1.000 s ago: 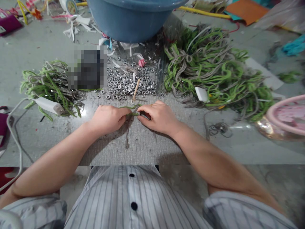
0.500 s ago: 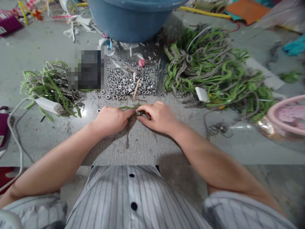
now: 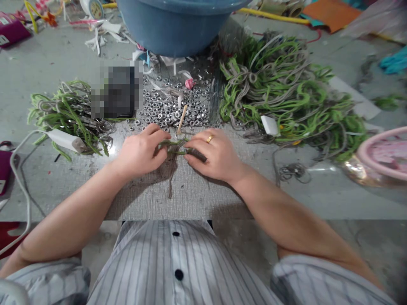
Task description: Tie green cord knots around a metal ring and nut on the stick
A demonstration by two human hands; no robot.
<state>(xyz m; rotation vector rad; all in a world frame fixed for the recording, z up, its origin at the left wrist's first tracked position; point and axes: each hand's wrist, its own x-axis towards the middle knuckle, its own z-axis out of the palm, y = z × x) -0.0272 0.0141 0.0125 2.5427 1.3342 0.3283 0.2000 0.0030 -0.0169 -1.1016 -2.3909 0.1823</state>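
Observation:
Between my hands a green and grey cord [image 3: 175,148] is stretched just above the table, one grey end trailing toward me. My left hand [image 3: 144,148] pinches the cord's left part with curled fingers. On the other side my right hand [image 3: 214,153], with a gold ring on one finger, closes thumb and fingertips on the right part. A thin wooden stick [image 3: 182,119] stands just beyond the cord, beside a small metal hook or ring [image 3: 178,134] at its foot. Whatever lies inside my fingertips is partly hidden.
Loose metal nuts [image 3: 162,106] spread behind my hands, below a blue basin [image 3: 178,29]. A big heap of green and grey cords [image 3: 286,89] lies right, a smaller corded bundle [image 3: 63,106] left near a white power-cable block [image 3: 66,140]. A pink-rimmed basket [image 3: 365,148] stands far right.
My left hand has shifted left and slightly away from me, opening a gap between the hands where more cord shows. My right hand has turned a little, bringing its ring into sight.

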